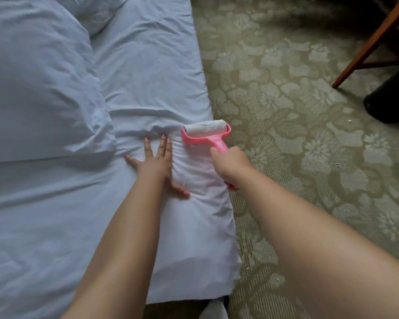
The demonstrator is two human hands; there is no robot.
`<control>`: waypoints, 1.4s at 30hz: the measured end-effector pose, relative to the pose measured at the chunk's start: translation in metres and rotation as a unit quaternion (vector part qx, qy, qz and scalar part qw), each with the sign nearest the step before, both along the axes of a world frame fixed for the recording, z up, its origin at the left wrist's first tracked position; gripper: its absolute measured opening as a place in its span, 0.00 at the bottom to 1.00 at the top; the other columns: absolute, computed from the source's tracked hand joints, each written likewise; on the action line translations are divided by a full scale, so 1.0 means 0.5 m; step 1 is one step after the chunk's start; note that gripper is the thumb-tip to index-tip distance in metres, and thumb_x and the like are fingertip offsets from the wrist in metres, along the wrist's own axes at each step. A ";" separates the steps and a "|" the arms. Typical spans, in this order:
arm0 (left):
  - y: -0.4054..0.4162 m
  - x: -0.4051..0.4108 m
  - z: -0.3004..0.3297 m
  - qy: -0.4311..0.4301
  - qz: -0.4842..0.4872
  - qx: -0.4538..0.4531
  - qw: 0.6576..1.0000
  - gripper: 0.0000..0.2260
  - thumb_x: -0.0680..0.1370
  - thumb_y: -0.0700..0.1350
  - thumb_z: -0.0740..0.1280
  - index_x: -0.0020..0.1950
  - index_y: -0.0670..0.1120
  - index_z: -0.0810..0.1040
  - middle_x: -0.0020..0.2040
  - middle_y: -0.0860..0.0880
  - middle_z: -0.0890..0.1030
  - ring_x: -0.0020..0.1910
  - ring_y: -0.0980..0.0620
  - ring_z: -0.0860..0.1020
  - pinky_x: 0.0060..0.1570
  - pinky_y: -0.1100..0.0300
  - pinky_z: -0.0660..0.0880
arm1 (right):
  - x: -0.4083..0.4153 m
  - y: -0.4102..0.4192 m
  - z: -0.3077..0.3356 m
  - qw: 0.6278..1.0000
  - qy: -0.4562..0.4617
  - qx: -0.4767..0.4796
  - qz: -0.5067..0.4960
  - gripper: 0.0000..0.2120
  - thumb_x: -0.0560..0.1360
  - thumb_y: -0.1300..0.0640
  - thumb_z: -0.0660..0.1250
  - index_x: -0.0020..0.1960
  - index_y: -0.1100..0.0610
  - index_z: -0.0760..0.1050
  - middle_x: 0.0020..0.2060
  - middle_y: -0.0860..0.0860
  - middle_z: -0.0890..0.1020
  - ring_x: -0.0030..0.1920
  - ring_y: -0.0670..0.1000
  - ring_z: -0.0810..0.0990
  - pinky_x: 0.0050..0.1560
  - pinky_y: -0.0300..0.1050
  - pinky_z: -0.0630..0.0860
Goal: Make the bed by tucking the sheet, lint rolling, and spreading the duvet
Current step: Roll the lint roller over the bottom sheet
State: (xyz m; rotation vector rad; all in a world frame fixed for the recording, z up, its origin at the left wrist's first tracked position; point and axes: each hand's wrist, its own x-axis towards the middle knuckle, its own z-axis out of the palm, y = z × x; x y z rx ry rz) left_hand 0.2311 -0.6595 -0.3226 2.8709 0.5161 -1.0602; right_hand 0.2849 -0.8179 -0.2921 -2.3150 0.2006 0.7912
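Note:
A pale blue-white sheet (pixel 148 72) covers the mattress, wrinkled near its right edge. My left hand (pixel 156 165) lies flat on the sheet with fingers spread, pressing it down. My right hand (pixel 232 165) grips the pink handle of a lint roller (pixel 206 132). The roller's white drum rests on the sheet at the mattress's right edge, just right of my left fingertips. A bunched white duvet (pixel 39 88) lies heaped on the left half of the bed.
A pillow (pixel 97 12) lies at the top of the bed. Green floral carpet (pixel 297 111) runs along the bed's right side. A wooden furniture leg (pixel 373 40) and a black bin (pixel 392 97) stand at the upper right.

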 end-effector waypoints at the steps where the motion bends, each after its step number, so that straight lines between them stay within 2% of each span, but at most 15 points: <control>1: 0.011 0.028 -0.002 -0.006 0.000 0.003 1.000 0.69 0.55 0.75 0.69 0.74 0.47 0.26 0.74 0.54 0.26 0.73 0.39 0.29 0.60 0.20 0.47 | 0.027 0.017 0.002 1.000 -0.001 -0.003 0.004 0.23 0.77 0.43 0.58 0.59 0.61 0.72 0.51 0.58 0.79 0.47 0.61 0.82 0.42 0.52 0.80; 4: 0.048 0.108 -0.002 -0.017 0.012 0.001 1.000 0.68 0.55 0.76 0.68 0.74 0.46 0.27 0.75 0.53 0.27 0.73 0.39 0.30 0.60 0.20 0.46 | 0.110 0.072 0.004 0.999 -0.013 -0.012 0.027 0.23 0.77 0.42 0.58 0.59 0.61 0.72 0.52 0.59 0.79 0.49 0.61 0.81 0.44 0.51 0.79; 8: 0.082 0.192 -0.005 -0.027 0.025 0.001 0.999 0.67 0.55 0.77 0.66 0.75 0.46 0.28 0.75 0.52 0.28 0.74 0.38 0.31 0.60 0.20 0.46 | 0.213 0.146 0.014 0.999 0.002 0.000 0.041 0.22 0.77 0.43 0.57 0.57 0.61 0.72 0.51 0.60 0.79 0.46 0.60 0.82 0.36 0.48 0.76; 11: 0.108 0.238 -0.009 -0.031 0.038 0.004 0.999 0.67 0.56 0.78 0.66 0.74 0.46 0.27 0.75 0.52 0.28 0.73 0.38 0.30 0.60 0.21 0.46 | 0.275 0.189 0.015 0.999 0.015 0.005 0.040 0.23 0.77 0.43 0.57 0.59 0.60 0.71 0.51 0.59 0.79 0.47 0.60 0.82 0.41 0.51 0.81; 13: 0.118 0.268 -0.010 -0.022 0.043 0.011 0.999 0.68 0.56 0.78 0.66 0.73 0.45 0.26 0.75 0.51 0.27 0.73 0.38 0.30 0.60 0.21 0.45 | 0.309 0.208 0.010 0.998 0.012 -0.008 0.061 0.23 0.77 0.41 0.56 0.59 0.60 0.71 0.52 0.59 0.79 0.49 0.60 0.81 0.48 0.56 0.80; 16: 0.134 0.313 -0.019 -0.018 0.056 0.025 0.998 0.69 0.55 0.78 0.66 0.73 0.43 0.26 0.74 0.49 0.27 0.73 0.38 0.29 0.61 0.22 0.43 | 0.369 0.238 0.006 0.997 -0.003 -0.012 0.081 0.24 0.76 0.40 0.56 0.59 0.59 0.72 0.52 0.58 0.78 0.51 0.61 0.80 0.52 0.58 0.79; 23: 0.206 0.458 -0.004 -0.031 0.136 -0.008 0.990 0.64 0.59 0.80 0.59 0.76 0.43 0.30 0.76 0.48 0.29 0.74 0.44 0.30 0.63 0.24 0.43 | 0.514 0.319 0.016 0.993 -0.039 -0.005 0.111 0.25 0.77 0.41 0.56 0.61 0.59 0.73 0.55 0.57 0.78 0.53 0.60 0.79 0.53 0.57 0.78; 31: 0.266 0.619 -0.007 -0.034 0.196 0.020 0.980 0.64 0.58 0.80 0.58 0.75 0.42 0.30 0.75 0.48 0.28 0.75 0.43 0.31 0.63 0.24 0.43 | 0.727 0.388 0.012 0.990 -0.059 -0.013 0.126 0.25 0.78 0.41 0.57 0.63 0.59 0.72 0.57 0.57 0.78 0.55 0.60 0.79 0.53 0.56 0.79; 34: 0.289 0.682 -0.003 -0.042 0.197 0.028 0.979 0.66 0.58 0.79 0.61 0.75 0.41 0.30 0.75 0.47 0.29 0.75 0.43 0.32 0.63 0.24 0.44 | 0.784 0.422 0.010 0.991 -0.048 0.004 0.121 0.25 0.78 0.41 0.57 0.62 0.60 0.72 0.56 0.57 0.77 0.54 0.60 0.79 0.52 0.56 0.79; 42: 0.405 0.796 -0.028 -0.066 0.188 0.027 0.980 0.67 0.56 0.80 0.60 0.74 0.40 0.28 0.75 0.46 0.28 0.74 0.44 0.29 0.65 0.26 0.39 | 0.922 0.544 -0.008 0.990 -0.054 0.006 0.131 0.24 0.78 0.41 0.55 0.59 0.60 0.73 0.53 0.57 0.78 0.51 0.61 0.80 0.51 0.57 0.79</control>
